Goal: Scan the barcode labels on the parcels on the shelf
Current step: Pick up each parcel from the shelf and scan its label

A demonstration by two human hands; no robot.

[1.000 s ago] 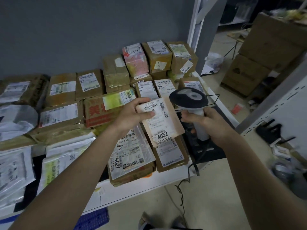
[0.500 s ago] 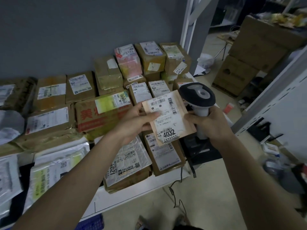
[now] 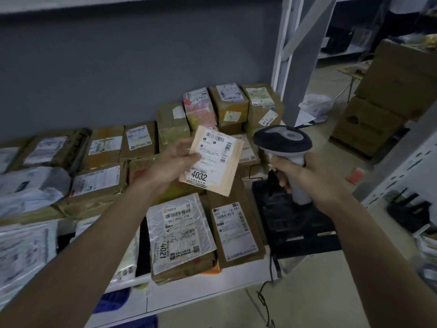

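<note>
while the left hand pinches a flat tan parcel by its left edge, thumb on the label side and fingers behind, the parcel hangs tilted in the air above the shelf, its white label marked 4032 facing the camera. the right hand is curled tight round the pale handle of a barcode scanner, whose dark head sits just beside the parcel's right edge (the two look apart, not touching). below them, near the shelf's front edge, lie a plastic-wrapped parcel marked 4021 and a brown box side by side. more labelled boxes fill the shelf back to the grey wall. a black cable dangles off the shelf's front right corner.
</note>
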